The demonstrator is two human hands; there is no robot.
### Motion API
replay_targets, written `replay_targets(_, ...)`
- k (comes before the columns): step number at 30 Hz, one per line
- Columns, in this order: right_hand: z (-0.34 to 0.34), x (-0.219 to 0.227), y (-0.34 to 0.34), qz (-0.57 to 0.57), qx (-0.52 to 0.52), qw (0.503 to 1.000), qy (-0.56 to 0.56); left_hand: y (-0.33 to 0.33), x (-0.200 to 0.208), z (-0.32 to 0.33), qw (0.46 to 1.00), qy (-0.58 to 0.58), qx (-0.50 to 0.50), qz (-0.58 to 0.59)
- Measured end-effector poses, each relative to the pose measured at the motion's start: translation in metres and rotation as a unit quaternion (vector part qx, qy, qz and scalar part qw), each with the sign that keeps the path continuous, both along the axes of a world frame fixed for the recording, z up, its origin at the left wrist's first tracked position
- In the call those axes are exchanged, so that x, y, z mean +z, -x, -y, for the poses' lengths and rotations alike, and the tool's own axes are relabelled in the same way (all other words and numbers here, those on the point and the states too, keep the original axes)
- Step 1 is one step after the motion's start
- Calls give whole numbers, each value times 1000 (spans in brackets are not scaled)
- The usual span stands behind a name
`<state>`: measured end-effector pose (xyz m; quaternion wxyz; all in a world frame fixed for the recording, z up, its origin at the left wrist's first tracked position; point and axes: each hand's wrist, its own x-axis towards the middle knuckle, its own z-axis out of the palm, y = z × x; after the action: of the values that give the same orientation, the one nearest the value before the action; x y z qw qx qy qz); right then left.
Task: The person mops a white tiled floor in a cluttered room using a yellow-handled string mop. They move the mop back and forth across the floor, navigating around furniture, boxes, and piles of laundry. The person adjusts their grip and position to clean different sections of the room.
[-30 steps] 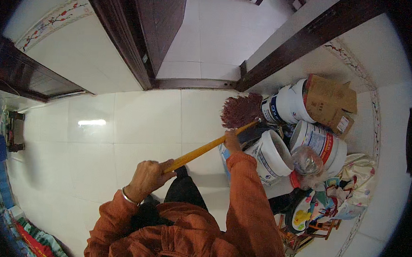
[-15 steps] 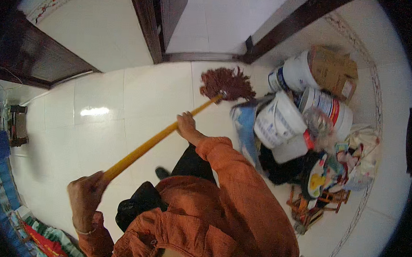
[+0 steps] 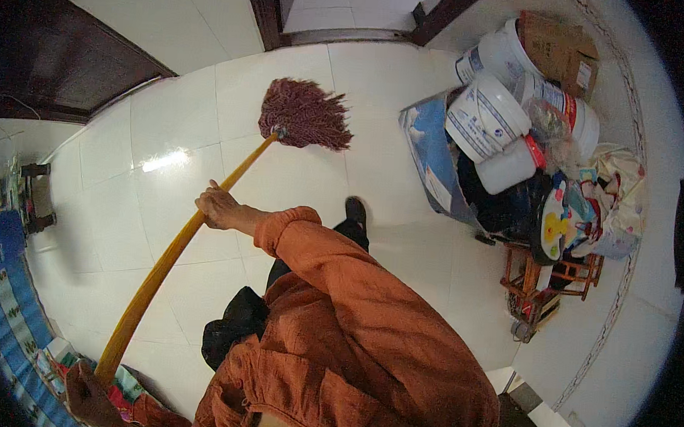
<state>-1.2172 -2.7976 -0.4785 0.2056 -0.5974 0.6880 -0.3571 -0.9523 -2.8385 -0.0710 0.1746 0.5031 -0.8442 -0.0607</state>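
Note:
A mop with a long yellow handle (image 3: 152, 285) and a dark red, stringy head (image 3: 304, 115) slants across the floor. Its head lies spread on the pale tiles near the doorway. Partway up the handle, my right hand (image 3: 220, 208) is wrapped round the shaft, the arm reaching across in front of me. Down at the lower left, my left hand (image 3: 91, 396) is closed at the handle's upper end. Both my sleeves are rust-orange.
Several white buckets (image 3: 482, 116), a cardboard box (image 3: 558, 51) and a blue carton (image 3: 430, 152) crowd the right wall. Beside them stands a small wooden chair (image 3: 535, 289) under a heap of cloth. A dark door (image 3: 72, 56) is at the far left; blue patterned cloth (image 3: 12, 312) hangs at the near left.
The mop head has swept left across the tiles, away from the buckets. My right hand has moved left with the handle, and my left hand has dropped lower and further left.

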Motion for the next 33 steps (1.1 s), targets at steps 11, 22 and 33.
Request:
replay_targets(11, -117, 4, 36, 0, -103, 995, 17, 57, 8, -90, 994, -63, -85, 23)
replay_targets(22, -386, 53, 46, 57, -310, 949, 19, 147, 38, -223, 968, -64, -242, 27)
replay_targets(33, -609, 35, -18, 46, -468, 881, -62, 218, 19, -373, 898, -133, -408, 97)
